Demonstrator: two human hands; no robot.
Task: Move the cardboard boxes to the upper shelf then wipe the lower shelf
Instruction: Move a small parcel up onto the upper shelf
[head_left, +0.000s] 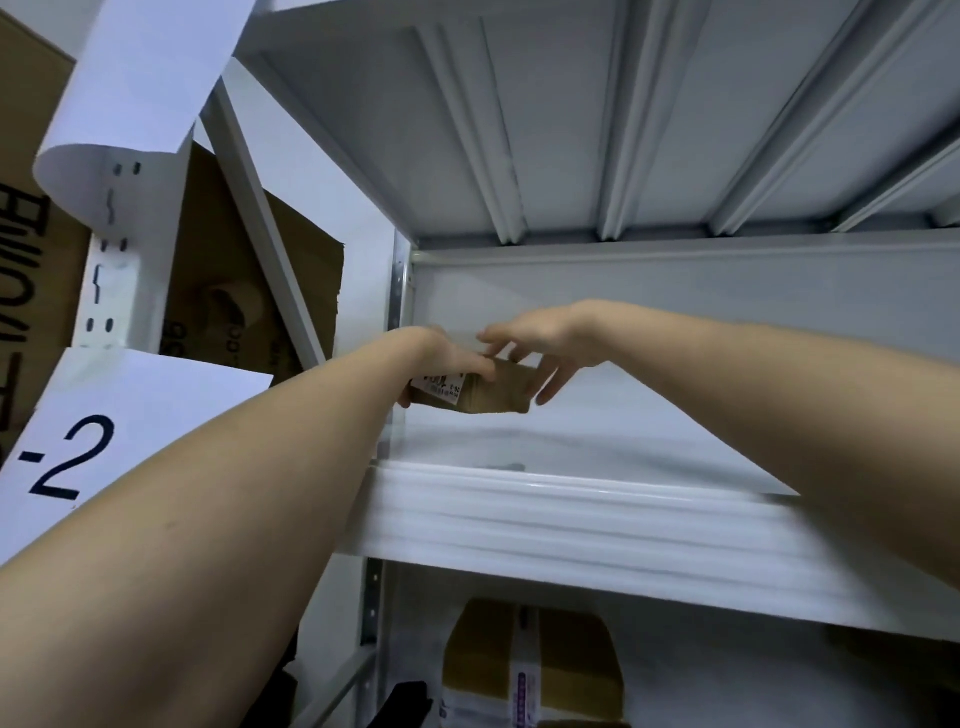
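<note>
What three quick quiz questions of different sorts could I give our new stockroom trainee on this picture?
1. True or false: the small box is at the upper shelf.
2. Which hand curls its fingers round the box? A) left B) right C) neither
3. Fill in: more boxes remain on the ____ shelf.

Key: 1 true; 2 A, the right only touches it with spread fingers; 3 lower.
</note>
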